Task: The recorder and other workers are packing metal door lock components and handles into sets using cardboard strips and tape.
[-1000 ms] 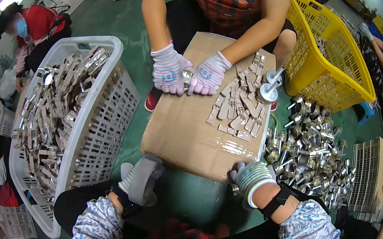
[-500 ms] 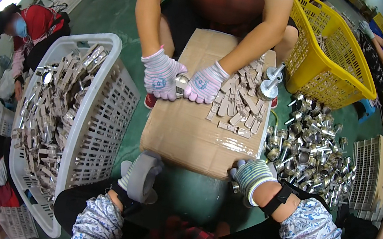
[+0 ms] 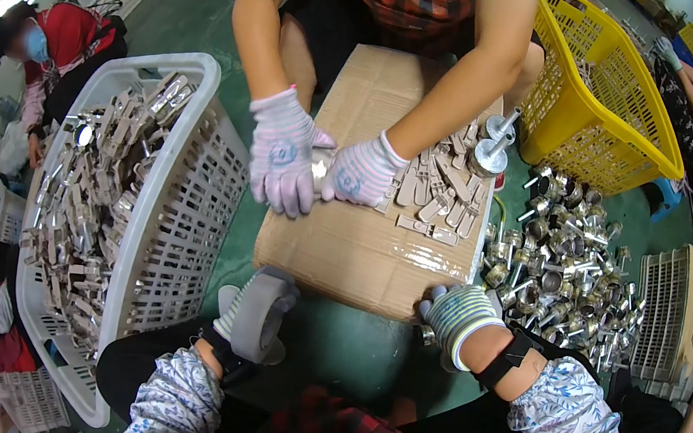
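My left hand [image 3: 229, 314], in a striped glove, is at the near left of the cardboard box, with a thick grey ring-shaped roll [image 3: 259, 319] around it; most of its fingers are hidden. My right hand [image 3: 456, 317], gloved too, sits at the box's near right corner with its fingers curled. A small shiny metal part [image 3: 427, 335] shows just under it; whether the fingers grip it is unclear. Across the cardboard box [image 3: 339, 261], another person's gloved hands [image 3: 281, 159] hold a metal piece [image 3: 320, 167]. Beside those hands lie several flat grey clips [image 3: 434, 205].
A white basket [image 3: 184, 209] full of metal clips stands on my left. To the right, metal cups with stems [image 3: 559, 277] are heaped on the floor. Two stemmed metal discs [image 3: 490, 156] stand on the box. Behind are a yellow basket [image 3: 589, 142] and other workers.
The other person's hands have come slightly nearer to me, the one at my left most, and their body has shifted upright. My hands have hardly moved.
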The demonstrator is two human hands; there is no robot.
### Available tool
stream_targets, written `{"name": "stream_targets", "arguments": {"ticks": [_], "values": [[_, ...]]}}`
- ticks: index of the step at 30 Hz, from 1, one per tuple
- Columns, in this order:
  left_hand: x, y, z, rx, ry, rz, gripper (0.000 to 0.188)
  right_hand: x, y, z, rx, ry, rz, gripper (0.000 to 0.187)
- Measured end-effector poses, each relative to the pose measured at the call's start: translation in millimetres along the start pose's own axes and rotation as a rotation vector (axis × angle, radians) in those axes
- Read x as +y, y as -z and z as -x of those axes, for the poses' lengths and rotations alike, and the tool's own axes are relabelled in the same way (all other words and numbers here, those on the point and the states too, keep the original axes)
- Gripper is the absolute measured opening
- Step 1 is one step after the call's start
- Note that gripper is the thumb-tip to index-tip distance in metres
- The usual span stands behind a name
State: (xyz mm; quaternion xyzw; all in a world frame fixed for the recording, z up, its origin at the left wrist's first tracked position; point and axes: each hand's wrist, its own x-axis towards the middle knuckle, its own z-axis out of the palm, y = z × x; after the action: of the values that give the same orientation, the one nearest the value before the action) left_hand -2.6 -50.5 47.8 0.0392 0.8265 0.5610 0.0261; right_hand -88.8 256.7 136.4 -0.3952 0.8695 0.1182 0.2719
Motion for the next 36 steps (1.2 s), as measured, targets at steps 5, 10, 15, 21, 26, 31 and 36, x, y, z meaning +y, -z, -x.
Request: {"name": "stream_targets", "arguments": {"ticks": [5, 10, 15, 21, 26, 31, 36], "values": [[12, -3, -4, -0.027, -0.061, -0.031, 0.011, 2, -4, 1, -0.014, -0.013, -0.008, 0.026], [-28, -3, 8, 0.047, -0.001, 0.062, 0.017, 0, 8, 0, -0.144, -0.045, 0.000, 0.064], [-32, -3, 12, 0.048, 0.040, 0.023, 0.028, 2, 5, -2, -0.081, 0.004, -0.009, 0.026], [5, 3, -7, -0.019, -0.171, -0.049, 0.027, 4, -2, -2, -0.046, 0.014, -0.002, 0.027], [11, 15, -15, -0.091, -0.169, -0.112, 0.018, 3, -2, -2, -0.033, 0.012, 0.006, 0.027], [27, 4, -13, 0.000, -0.166, -0.014, 0.017, 4, 3, -2, -0.052, 0.018, 0.004, 0.028], [-11, 2, -4, 0.078, 0.255, 0.522, 0.017, 1, 13, -11, -0.217, -0.034, -0.033, 0.068]]}}
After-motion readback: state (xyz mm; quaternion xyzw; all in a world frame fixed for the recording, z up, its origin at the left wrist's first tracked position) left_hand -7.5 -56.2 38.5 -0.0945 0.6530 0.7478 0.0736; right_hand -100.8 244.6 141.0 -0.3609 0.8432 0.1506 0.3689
